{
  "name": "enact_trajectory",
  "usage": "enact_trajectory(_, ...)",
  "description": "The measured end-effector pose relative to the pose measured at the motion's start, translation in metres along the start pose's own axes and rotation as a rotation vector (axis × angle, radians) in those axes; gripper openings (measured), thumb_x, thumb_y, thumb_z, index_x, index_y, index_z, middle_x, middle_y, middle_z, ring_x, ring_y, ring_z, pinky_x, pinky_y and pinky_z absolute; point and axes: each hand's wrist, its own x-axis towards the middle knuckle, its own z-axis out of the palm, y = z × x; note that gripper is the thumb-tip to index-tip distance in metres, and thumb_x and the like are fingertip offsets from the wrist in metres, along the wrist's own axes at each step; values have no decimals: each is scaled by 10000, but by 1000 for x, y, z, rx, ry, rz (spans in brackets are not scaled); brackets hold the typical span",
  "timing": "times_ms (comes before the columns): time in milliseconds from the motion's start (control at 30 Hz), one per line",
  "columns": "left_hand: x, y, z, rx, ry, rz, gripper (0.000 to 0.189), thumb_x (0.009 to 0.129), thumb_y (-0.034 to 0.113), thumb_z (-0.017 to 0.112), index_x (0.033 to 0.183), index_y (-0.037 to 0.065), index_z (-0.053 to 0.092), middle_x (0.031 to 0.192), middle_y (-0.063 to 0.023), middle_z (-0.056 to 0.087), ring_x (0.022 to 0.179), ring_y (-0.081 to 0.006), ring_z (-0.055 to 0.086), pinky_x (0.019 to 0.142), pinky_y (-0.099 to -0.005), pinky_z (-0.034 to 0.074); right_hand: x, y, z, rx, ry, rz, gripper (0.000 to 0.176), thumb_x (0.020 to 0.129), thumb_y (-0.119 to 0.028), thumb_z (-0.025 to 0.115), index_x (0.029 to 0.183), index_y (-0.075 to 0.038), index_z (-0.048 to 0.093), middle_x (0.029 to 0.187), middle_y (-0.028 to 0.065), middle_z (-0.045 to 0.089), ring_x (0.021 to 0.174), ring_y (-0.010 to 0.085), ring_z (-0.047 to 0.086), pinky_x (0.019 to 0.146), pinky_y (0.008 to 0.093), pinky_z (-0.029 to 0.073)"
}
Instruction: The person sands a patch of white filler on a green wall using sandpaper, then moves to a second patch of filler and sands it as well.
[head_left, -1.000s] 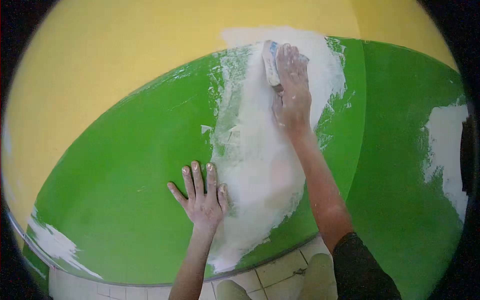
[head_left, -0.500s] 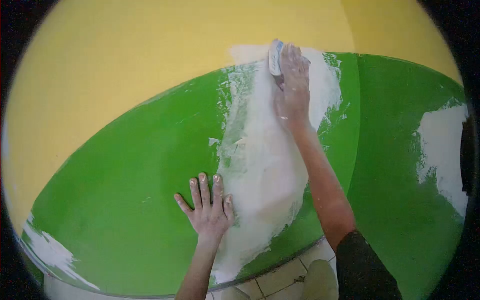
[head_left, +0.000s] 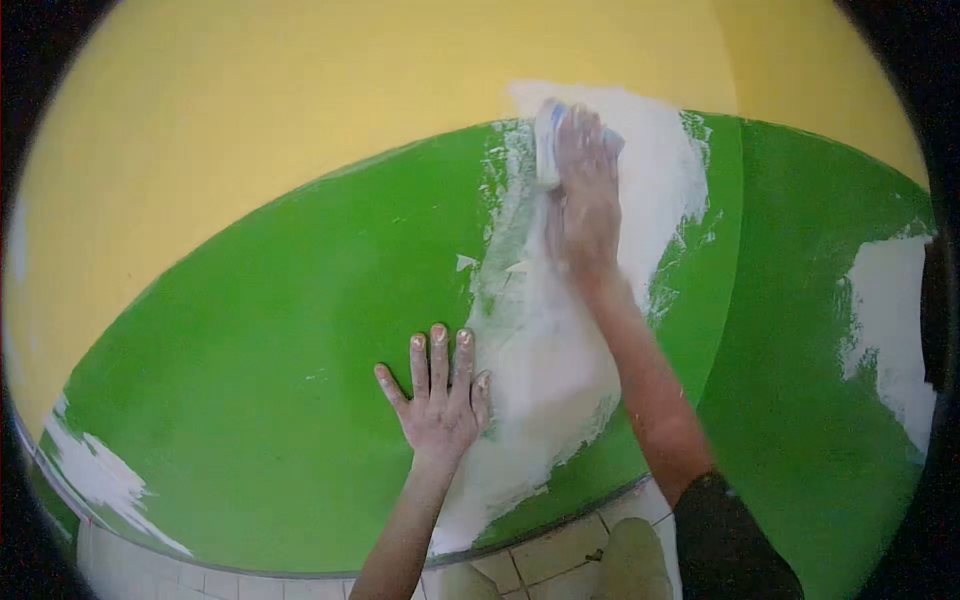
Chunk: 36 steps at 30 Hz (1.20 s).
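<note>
My left hand (head_left: 443, 405) lies flat with fingers spread on the green part of the wall (head_left: 250, 400), its little finger at the edge of the white filler patch (head_left: 560, 350). Higher up, my right hand (head_left: 590, 190) presses a pale block with blue marks (head_left: 548, 135) against the upper part of that patch. White dust coats the fingers of both hands. The right hand is slightly blurred, and its palm hides most of the block.
Yellow paint (head_left: 350, 80) covers the wall above the curved green edge. More white patches show at the far right (head_left: 895, 330) and lower left (head_left: 100, 475). Below the wall are floor tiles (head_left: 555, 555) and the person's legs (head_left: 635, 560).
The view has shifted, so the wall sits further right. Against the patch, my right hand and the block have moved left and a little down. My left hand stays spread on the wall.
</note>
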Motion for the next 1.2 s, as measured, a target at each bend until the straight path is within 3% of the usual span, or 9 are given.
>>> enact_trajectory(167, -1, 2, 1, 32, -32, -9, 514, 999, 417, 462, 1487, 254, 476, 1602, -28, 360, 1522, -242, 231, 1196, -675, 23, -189, -42, -19, -68, -476, -237, 645, 902, -242, 515, 1503, -34, 409, 1592, 188, 334, 1491, 322, 300, 1232, 553, 176)
enact_trajectory(267, -2, 0, -2, 22, -44, -13, 503, 997, 412, 473, 1476, 257, 492, 1590, -20, 383, 1517, -235, 246, 1195, -677, 29, -144, -4, -22, -275, -586, -613, 618, 1019, -434, 377, 1513, -63, 408, 1565, 132, 408, 1482, 320, 322, 1235, 560, 140)
enact_trajectory(333, 0, 0, 3, -12, 3, -24, 503, 998, 405, 477, 1477, 254, 492, 1579, -17, 401, 1511, -234, 262, 1194, -679, 32, -70, -6, -23, 20, -389, -323, 747, 871, -368, 555, 1516, -35, 379, 1579, 179, 362, 1483, 315, 314, 1235, 540, 176)
enact_trajectory(400, 1, 3, 4, 17, 9, -6, 507, 1006, 412, 454, 1470, 211, 499, 1580, -51, 397, 1508, -270, 266, 1191, -681, 38, -13, 2, -11, -65, -192, -182, 709, 920, -305, 546, 1527, -2, 338, 1588, 216, 319, 1495, 364, 261, 1238, 542, 132)
enact_trajectory(533, -1, 3, 5, 25, 36, -3, 523, 1014, 425, 425, 1464, 169, 504, 1580, -81, 397, 1506, -304, 267, 1190, -683, 44, -68, -42, 7, 49, -108, -33, 682, 892, -215, 553, 1506, 15, 369, 1585, 215, 331, 1496, 377, 255, 1233, 554, 138)
enact_trajectory(700, 0, 3, 2, -7, -11, -17, 531, 1014, 433, 413, 1467, 169, 499, 1580, -77, 396, 1508, -306, 261, 1188, -687, 38, -163, -46, -9, 12, -359, -180, 674, 902, -280, 559, 1499, -10, 402, 1581, 187, 356, 1506, 357, 249, 1228, 570, 139)
enact_trajectory(933, -3, 2, 4, -37, 15, -3, 529, 1014, 425, 394, 1461, 167, 510, 1593, -80, 374, 1512, -306, 252, 1188, -688, 22, -10, -43, 18, -33, -90, -18, 680, 895, -233, 573, 1501, 11, 382, 1573, 216, 352, 1489, 388, 266, 1229, 566, 133)
enact_trajectory(1100, -2, 1, 1, -50, 11, 5, 543, 1018, 438, 374, 1468, 162, 503, 1595, -84, 370, 1510, -311, 256, 1187, -688, 22, -179, -65, -7, 60, -305, -10, 659, 878, -236, 586, 1470, 13, 435, 1582, 201, 352, 1505, 377, 250, 1216, 599, 127)
enact_trajectory(1200, -3, 1, -1, -39, 2, 11, 552, 1017, 450, 364, 1461, 157, 512, 1592, -87, 375, 1508, -314, 261, 1186, -688, 22, -156, -49, -3, -15, -315, -105, 650, 882, -234, 574, 1477, -10, 438, 1581, 204, 353, 1500, 373, 265, 1215, 598, 134)
